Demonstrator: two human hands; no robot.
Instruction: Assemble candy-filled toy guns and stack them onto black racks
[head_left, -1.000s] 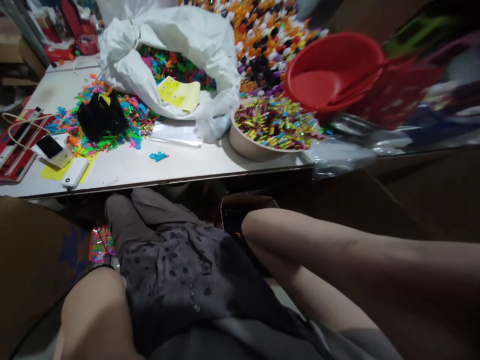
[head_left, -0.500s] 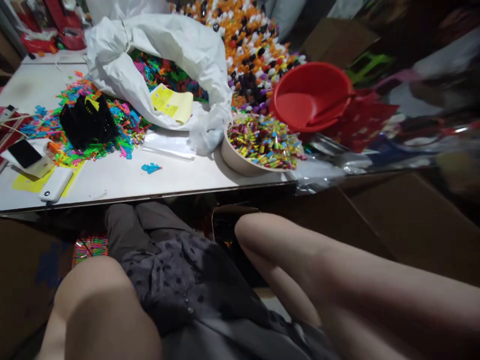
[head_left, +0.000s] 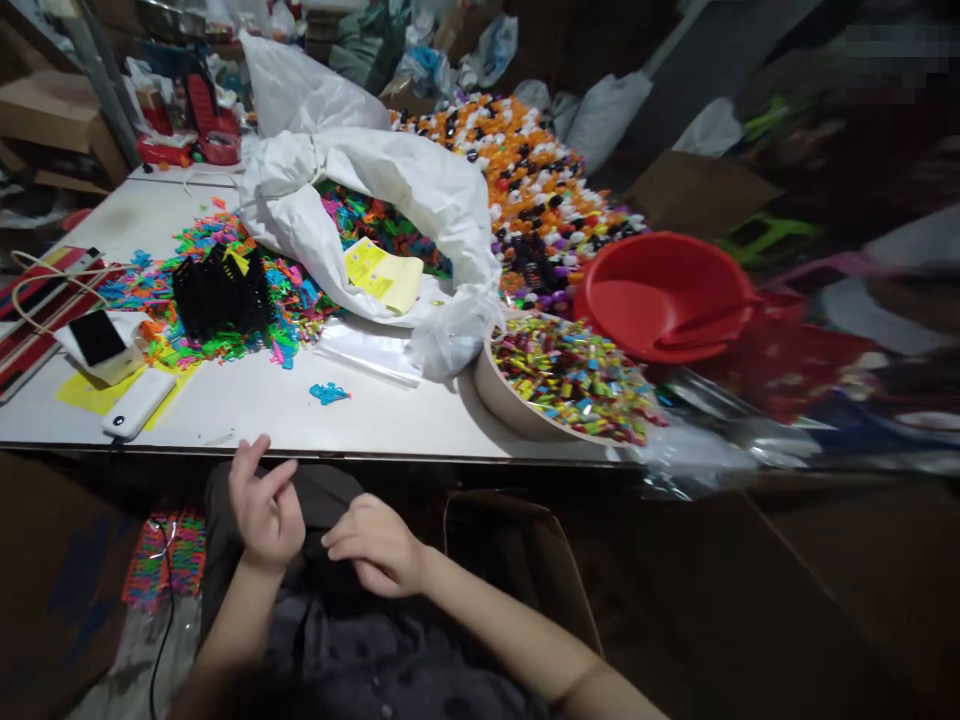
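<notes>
No wording can be read. The yellow paper (head_left: 384, 277) on the near rim of the white sack (head_left: 442, 185) carries print too small to decipher; the white device (head_left: 144, 402) at the near left of the counter (head_left: 397, 418) shows a small dark round mark, and blue markings on the near-left cardboard (head_left: 45, 530) are blurred.

We are holding our left hand (head_left: 268, 515) up in front of our torso (head_left: 360, 650), its fingers (head_left: 246, 466) parted and partly bent, the left forearm (head_left: 241, 612) standing steeply beneath it. Our right forearm (head_left: 510, 622) is slanting in from the lower right, and our right hand (head_left: 381, 545) is hovering near the left one, fingers curving loosely toward it.
</notes>
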